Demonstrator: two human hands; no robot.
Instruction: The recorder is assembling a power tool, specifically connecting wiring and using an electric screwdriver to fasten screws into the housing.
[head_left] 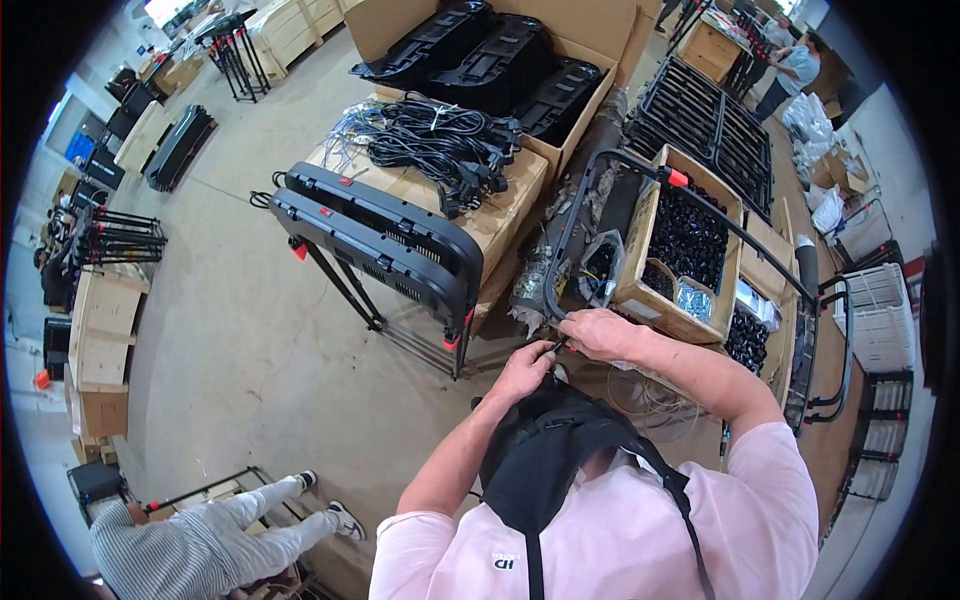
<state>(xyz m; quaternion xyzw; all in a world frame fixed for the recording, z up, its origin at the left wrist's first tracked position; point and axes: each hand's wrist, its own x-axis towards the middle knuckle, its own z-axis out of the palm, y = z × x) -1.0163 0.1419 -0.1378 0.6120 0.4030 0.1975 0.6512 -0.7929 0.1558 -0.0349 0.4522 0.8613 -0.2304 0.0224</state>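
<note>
Cluttered workshop, tan floor, carton bearing black cables, left hand and right hand, fingers pinched on a small dark piece

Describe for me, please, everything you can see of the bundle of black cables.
The bundle of black cables lies in an untidy, looped heap on a cardboard box. The cables look rubber- or plastic-coated, with a pale tie around some loops. Chunky black plugs gather at the right, and thin, pale wire ends fan out at the left. Neither the left hand nor the right hand touches it. Individual cables are too tangled to count.
</note>
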